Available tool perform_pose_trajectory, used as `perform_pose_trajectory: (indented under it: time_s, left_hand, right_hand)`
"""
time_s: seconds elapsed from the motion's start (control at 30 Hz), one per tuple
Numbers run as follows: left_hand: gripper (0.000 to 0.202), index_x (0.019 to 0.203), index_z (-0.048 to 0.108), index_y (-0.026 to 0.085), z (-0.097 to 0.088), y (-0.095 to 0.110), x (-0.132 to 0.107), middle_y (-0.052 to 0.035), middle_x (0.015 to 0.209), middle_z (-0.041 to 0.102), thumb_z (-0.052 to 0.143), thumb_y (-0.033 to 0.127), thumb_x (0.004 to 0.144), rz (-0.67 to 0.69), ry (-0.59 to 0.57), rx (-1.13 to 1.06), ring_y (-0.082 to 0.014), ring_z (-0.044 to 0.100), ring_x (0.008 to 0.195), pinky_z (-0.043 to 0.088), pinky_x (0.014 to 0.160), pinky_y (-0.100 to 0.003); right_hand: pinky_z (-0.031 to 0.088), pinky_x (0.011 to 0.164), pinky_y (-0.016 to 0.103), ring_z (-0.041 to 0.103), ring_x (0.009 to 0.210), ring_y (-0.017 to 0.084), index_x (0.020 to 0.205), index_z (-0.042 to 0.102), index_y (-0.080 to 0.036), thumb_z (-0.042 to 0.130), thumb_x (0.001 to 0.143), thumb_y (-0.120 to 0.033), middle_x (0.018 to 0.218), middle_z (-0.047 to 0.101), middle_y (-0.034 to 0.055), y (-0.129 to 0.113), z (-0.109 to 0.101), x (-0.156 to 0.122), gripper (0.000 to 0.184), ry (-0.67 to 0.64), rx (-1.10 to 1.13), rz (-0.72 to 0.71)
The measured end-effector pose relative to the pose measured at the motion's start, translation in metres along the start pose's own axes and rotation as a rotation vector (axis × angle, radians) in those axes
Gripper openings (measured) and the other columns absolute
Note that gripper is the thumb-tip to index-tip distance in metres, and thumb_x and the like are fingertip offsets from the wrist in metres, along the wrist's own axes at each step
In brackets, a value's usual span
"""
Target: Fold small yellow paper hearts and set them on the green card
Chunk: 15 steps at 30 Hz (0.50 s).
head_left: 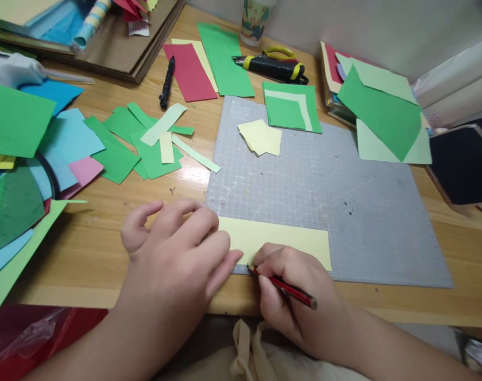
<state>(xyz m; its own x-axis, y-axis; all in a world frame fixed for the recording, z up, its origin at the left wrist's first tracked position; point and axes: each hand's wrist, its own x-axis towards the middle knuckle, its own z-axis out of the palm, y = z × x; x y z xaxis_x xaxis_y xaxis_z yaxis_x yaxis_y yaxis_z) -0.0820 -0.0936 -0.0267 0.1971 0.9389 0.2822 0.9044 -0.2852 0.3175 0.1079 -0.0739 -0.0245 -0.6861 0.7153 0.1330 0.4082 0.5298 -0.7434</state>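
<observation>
A pale yellow strip of paper (280,236) lies along the near edge of the grey cutting mat (376,211). My left hand (181,248) rests over the left end of this strip, fingers bent and apart, and hides that end. In my right hand (300,291) is a red and black pencil (291,291), gripped close to its point. The pencil's tip is at the strip's lower edge, just right of my left thumb. Small yellow paper pieces (260,137) sit in a loose stack on the mat, near green squares (288,106) topped by a light green L-shaped strip.
Green paper scraps (117,143) lie left of the mat. A black pen (167,82), a red card (191,71), pliers (270,67) and a paper cup (256,21) stand or lie behind. Paper piles (384,106) and a dark tablet-like object (463,164) are at right; a glue gun (12,69) is at left.
</observation>
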Motion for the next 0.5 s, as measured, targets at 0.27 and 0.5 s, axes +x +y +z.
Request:
perform_pose_trajectory:
  time_s: [0.27, 0.5]
  left_hand:
    - [0.025, 0.062, 0.055, 0.021, -0.0016, 0.0009, -0.0004, -0.0018, 0.082, 0.065, 0.058, 0.031, 0.085, -0.025, -0.052, -0.016, -0.0304, 0.056, 0.099, 0.040, 0.084, -0.050]
    - [0.024, 0.063, 0.054, 0.021, -0.0021, 0.0005, -0.0006, -0.0015, 0.083, 0.064, 0.059, 0.030, 0.085, -0.034, -0.058, -0.029, -0.0299, 0.055, 0.102, 0.040, 0.083, -0.048]
  right_hand:
    - [0.037, 0.053, 0.025, 0.048, 0.058, 0.012, 0.088, 0.036, -0.023, 0.045, 0.083, -0.007, 0.072, 0.051, -0.0015, 0.0005, -0.0015, 0.0002, 0.019, 0.023, 0.058, 0.046]
    - [0.038, 0.052, 0.026, 0.048, 0.056, 0.012, 0.085, 0.037, -0.023, 0.043, 0.083, -0.008, 0.069, 0.052, -0.0017, -0.0017, -0.0015, 0.0024, 0.016, 0.041, 0.078, 0.096]
